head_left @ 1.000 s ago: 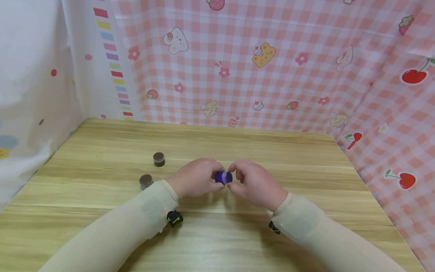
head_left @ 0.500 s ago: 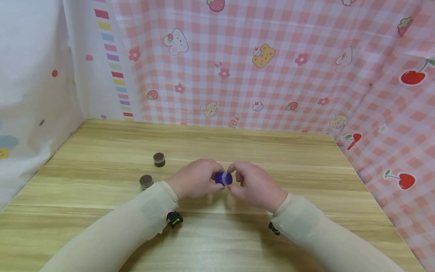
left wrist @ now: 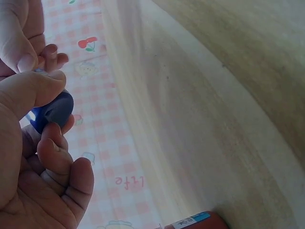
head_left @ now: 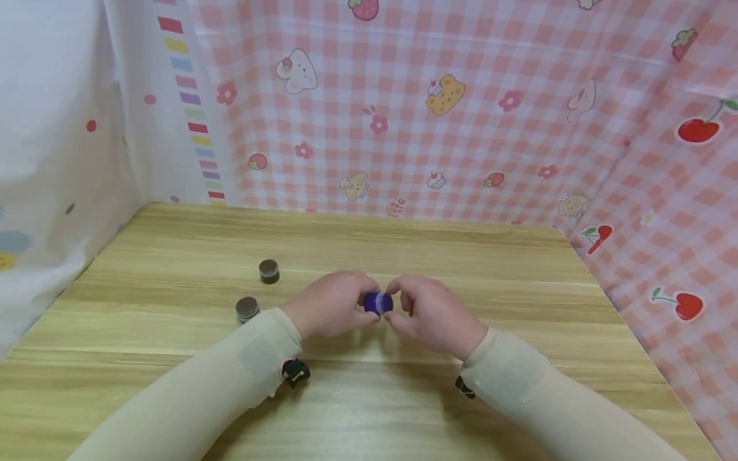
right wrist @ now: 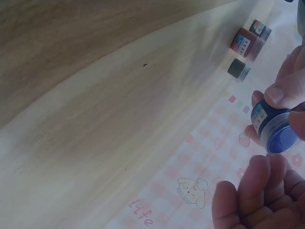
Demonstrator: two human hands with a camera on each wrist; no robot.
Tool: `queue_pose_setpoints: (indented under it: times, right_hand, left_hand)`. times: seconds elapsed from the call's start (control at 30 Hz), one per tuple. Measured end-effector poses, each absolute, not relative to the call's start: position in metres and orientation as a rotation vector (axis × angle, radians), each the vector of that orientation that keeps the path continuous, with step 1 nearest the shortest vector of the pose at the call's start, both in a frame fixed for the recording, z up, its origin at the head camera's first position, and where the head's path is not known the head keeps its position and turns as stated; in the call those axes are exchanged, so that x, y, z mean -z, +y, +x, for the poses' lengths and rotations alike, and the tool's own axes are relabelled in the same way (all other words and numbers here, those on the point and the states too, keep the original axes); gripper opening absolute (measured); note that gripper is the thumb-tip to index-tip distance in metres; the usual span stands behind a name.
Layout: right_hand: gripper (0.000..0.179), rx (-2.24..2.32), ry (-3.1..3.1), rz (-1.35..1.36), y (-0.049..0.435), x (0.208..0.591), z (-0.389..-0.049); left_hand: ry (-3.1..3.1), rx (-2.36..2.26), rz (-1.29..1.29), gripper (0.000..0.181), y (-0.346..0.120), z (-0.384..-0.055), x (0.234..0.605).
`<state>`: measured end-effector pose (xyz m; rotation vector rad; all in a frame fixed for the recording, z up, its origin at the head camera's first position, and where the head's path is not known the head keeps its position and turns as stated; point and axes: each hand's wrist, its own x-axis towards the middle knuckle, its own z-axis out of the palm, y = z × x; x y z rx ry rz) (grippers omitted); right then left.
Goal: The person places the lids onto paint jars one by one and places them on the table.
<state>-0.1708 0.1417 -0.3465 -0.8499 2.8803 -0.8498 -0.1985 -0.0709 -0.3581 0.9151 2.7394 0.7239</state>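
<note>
My left hand [head_left: 330,303] grips a small blue paint jar [head_left: 371,303] by its body, thumb on one side and fingers on the other. The jar lies sideways above the table, its clear-rimmed lid end [right wrist: 281,138] facing right. Thumb and index finger of my right hand [head_left: 434,315] are curled at that end, pinching its edge; the remaining fingers [right wrist: 257,188] curl below, clear of the jar. The right wrist view shows a label on the blue body. From the left wrist view, the jar [left wrist: 59,109] is partly covered by the left thumb.
Left on the wooden table [head_left: 369,410] stand a dark brown jar [head_left: 269,271] and a second one [head_left: 247,308] beside the left sleeve. In the right wrist view several jars show, among them a labelled reddish one [right wrist: 244,43]. Patterned cloth [head_left: 369,115] walls off the back and sides.
Both hands stay in place around the blue jar, with only slight shifts. The jars on the table have not moved.
</note>
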Motion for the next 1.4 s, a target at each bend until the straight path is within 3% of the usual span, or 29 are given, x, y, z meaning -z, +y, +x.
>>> queue_pose_setpoints:
  times: [0.17,0.3,0.53,0.67,0.87,1.0,1.17,1.4]
  right_hand:
    - [0.032,0.853,2.882,-0.878,0.1424,0.3473,-0.1707]
    - [0.024,0.852,2.879,-0.880,0.1424,0.3477,-0.1707]
    - [0.035,0.836,2.871,-0.827,0.1435,0.3470,-0.1702]
    - [0.026,0.832,2.872,-0.824,0.1437,0.3472,-0.1706]
    - [0.036,0.829,2.874,-0.818,0.1447,0.3469,-0.1705]
    - [0.027,0.835,2.877,-0.836,0.1453,0.3475,-0.1701]
    - [0.035,0.838,2.882,-0.834,0.1455,0.3479,-0.1696]
    - [0.028,0.829,2.883,-0.813,0.1452,0.3474,-0.1688]
  left_hand:
    - [2.739,-0.723,0.923,0.017,-0.0699,-0.1977,0.3569]
    - [2.737,-0.727,0.909,0.017,-0.0698,-0.1972,0.3569]
    - [2.747,-0.717,0.913,0.021,-0.0696,-0.1968,0.3570]
    - [2.743,-0.716,0.896,0.021,-0.0692,-0.1964,0.3564]
    - [2.724,-0.736,0.912,0.019,-0.0682,-0.1966,0.3565]
    - [2.721,-0.738,0.905,0.018,-0.0680,-0.1965,0.3558]
    - [2.734,-0.728,0.927,0.020,-0.0681,-0.1962,0.3556]
    - [2.733,-0.720,0.922,0.019,-0.0672,-0.1971,0.3565]
